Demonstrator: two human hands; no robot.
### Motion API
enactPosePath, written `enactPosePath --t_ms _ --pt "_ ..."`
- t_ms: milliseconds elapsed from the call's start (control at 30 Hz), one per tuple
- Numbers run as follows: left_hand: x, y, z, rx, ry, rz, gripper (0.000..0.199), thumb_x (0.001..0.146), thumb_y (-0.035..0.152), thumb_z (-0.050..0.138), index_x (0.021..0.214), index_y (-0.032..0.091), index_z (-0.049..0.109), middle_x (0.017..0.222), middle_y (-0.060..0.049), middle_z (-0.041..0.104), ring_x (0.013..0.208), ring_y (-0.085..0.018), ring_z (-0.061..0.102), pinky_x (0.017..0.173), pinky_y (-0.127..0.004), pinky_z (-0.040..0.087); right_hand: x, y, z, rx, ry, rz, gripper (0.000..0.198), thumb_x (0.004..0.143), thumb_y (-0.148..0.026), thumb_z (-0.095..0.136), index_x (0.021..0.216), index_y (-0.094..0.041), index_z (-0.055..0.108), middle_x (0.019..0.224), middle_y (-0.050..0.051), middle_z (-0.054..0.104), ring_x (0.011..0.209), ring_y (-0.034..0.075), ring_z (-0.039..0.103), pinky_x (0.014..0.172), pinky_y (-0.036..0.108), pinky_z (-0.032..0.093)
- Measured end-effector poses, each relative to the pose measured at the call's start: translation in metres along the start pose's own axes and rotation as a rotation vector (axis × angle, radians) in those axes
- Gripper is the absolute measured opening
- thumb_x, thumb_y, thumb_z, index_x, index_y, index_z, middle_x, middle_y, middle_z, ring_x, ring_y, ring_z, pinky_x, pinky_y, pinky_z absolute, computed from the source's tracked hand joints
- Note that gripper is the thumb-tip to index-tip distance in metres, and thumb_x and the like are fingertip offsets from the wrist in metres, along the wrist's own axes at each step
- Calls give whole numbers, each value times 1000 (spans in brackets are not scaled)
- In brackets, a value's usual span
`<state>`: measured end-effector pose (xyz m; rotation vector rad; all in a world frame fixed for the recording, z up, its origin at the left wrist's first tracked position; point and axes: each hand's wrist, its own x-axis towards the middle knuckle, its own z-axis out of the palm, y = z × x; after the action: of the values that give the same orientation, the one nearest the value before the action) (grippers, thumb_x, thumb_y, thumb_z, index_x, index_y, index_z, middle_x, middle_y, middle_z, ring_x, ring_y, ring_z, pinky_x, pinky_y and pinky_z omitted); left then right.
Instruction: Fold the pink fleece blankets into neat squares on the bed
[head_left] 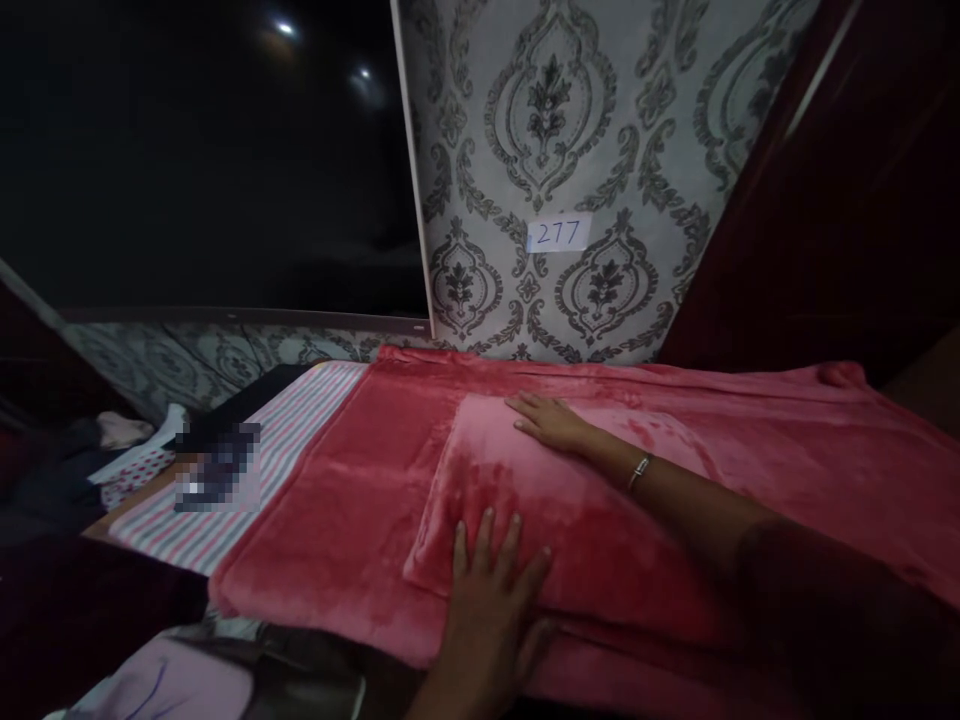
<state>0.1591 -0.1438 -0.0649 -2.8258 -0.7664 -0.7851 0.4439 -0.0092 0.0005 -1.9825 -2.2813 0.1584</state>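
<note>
A flat, rectangular pink plush piece (480, 450) lies on a larger red-pink plush blanket (330, 510). I cannot tell whether it is folded cloth or a thin pillow. My right hand (551, 422), with a bracelet (640, 470) at the wrist, rests palm down near its far edge, fingers stretched out. Close to me, my left hand (491, 600) lies over the near left part of the same piece with its fingers spread. Neither hand grips anything. The right forearm and the dark sleeve cover much of the piece's right side.
Left of the blanket is a striped cloth (300, 425) with a blurred-out object (217, 468) on it. Behind stand a large dark screen (225, 160) and a patterned wall (472, 110) bearing a paper label (559, 233) marked 277. Clothes (45, 470) lie at the far left.
</note>
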Motion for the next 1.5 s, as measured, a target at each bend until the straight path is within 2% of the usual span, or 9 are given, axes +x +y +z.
enactPosePath --t_ms 133,267,600,867,1000,1133,1300,1400,1500 --pt "-2 -14 -12 50 29 -39 58 93 28 58 150 31 49 162 -6 41 153 -31 28 124 -65 12 1 -44 6 5 84 -240 67 103 -59 35 162 -29 28 167 13 22 154 35 21 120 63 21" --pt "-4 -22 -8 124 50 -186 64 91 30 61 152 31 46 167 -10 29 154 -43 18 113 -72 28 9 -77 14 21 -27 -415 67 102 -64 36 160 -32 33 168 9 24 156 33 14 121 63 13" --pt "-11 -22 -1 93 -39 -235 66 91 33 63 154 36 43 170 -8 23 154 -42 17 104 -61 43 63 -43 25 124 -52 -207 65 105 -56 33 161 -22 32 165 11 30 152 25 30 123 46 25" --pt "-9 -23 0 74 -3 -249 61 91 32 62 151 35 48 168 -8 28 153 -42 21 103 -60 46 63 -39 35 196 47 -160 62 106 -51 33 160 -22 35 163 8 36 151 22 32 123 41 25" --pt "-7 -25 2 76 31 -239 58 92 33 61 148 36 52 166 -8 33 153 -41 23 105 -62 44 59 -49 19 177 31 -84 61 106 -49 35 162 -24 30 166 9 29 153 27 25 124 52 19" --pt "-7 -28 2 55 31 -248 54 94 35 59 147 34 54 166 -9 33 153 -41 22 108 -62 42 29 -46 -3 142 82 -1 63 105 -53 37 162 -29 28 169 8 20 155 31 18 123 57 16" --pt "2 -36 -17 6 -37 -248 49 96 36 54 145 33 57 161 -9 42 150 -40 32 112 -69 34 -55 -4 -11 111 115 53 62 104 -53 38 160 -28 34 167 10 27 153 31 26 121 55 24" --pt "44 -43 -36 -48 -111 -229 46 100 34 44 145 30 57 155 -9 50 148 -33 39 119 -66 25 -96 28 -12 91 177 182 58 104 -50 37 156 -24 44 162 12 36 150 31 33 120 54 28" --pt "120 -48 -44 -108 -258 -174 52 102 37 39 151 20 49 160 -15 43 151 -31 34 123 -59 23 -111 49 -18 76 264 343 56 105 -42 32 152 -17 49 157 13 46 146 27 40 120 44 31"
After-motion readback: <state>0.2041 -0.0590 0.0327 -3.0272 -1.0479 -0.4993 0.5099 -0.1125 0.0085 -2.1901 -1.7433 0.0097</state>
